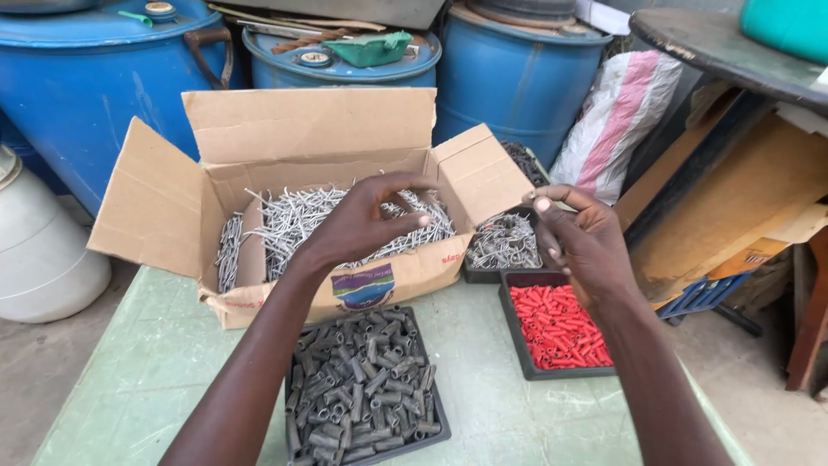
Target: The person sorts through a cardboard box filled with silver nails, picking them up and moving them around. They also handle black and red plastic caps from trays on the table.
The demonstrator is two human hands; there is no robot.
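Setting: a pale green worktable (pixel 483 380) outdoors or in a storeroom, backed by three blue plastic drums (pixel 517 78), a white tub (pixel 39 250) at the left edge, a striped pink-and-white sack (pixel 617 116) and loose cardboard sheets (pixel 733 207) at right. All positions below are given relative to the open cardboard box (pixel 172 207).

Item 1. Cardboard box, flaps folded outward, probably so its contents stay reachable from above. Contents: a heap of grey metal nails (pixel 302 220).

Item 2. Black tray of dark grey plastic sleeves (pixel 362 384), just in front of the box, touching or nearly touching its front wall.

Item 3. Black tray of red plastic plugs (pixel 556 324), in front and to the right of the box.

Item 4. Black tray of more nails (pixel 504 242), just beside the box's right flap, behind the red tray. A further dark tray (pixel 526 160) sits behind that; contents too dim to identify.

Item 5. Left hand (pixel 366 220), over the box's front half, directly above the nail heap, fingers curled down and thumb drawn in as if pinching nails; whether it has actually taken hold of any cannot be told.

Item 6. Right hand (pixel 582 246), right of the box, raised above the two right-hand trays, fingers loosely bent, thumb upright. Nothing is clearly visible in it. The trays appear arranged close around the box to keep every sort within easy reach of both hands.
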